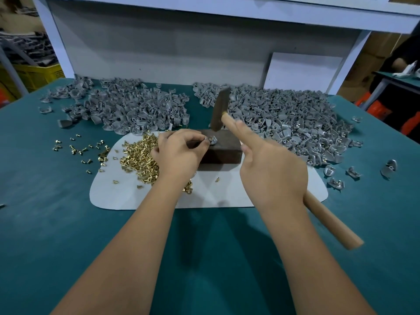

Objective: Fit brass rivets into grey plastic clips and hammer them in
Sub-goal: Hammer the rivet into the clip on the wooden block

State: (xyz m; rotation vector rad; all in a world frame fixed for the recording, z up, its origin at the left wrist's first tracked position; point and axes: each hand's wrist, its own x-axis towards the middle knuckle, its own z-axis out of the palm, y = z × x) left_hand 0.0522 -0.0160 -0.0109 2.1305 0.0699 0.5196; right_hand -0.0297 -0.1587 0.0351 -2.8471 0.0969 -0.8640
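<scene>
The left hand (179, 153) is pinching a riveted grey clip (213, 140) on the dark block (223, 151) — the right hand (272, 176) is gripping a raised hammer (219, 112). Both clip piles (284, 119) are looking large — I'd judge plenty left.

rivets (138, 155) left of block (221, 150); clips (284, 119) behind.

A teal-topped table (45, 178) stands against a grey back panel (159, 48); left of the table sits a yellow crate (34, 75), right of it cardboard boxes (372, 53).
</scene>
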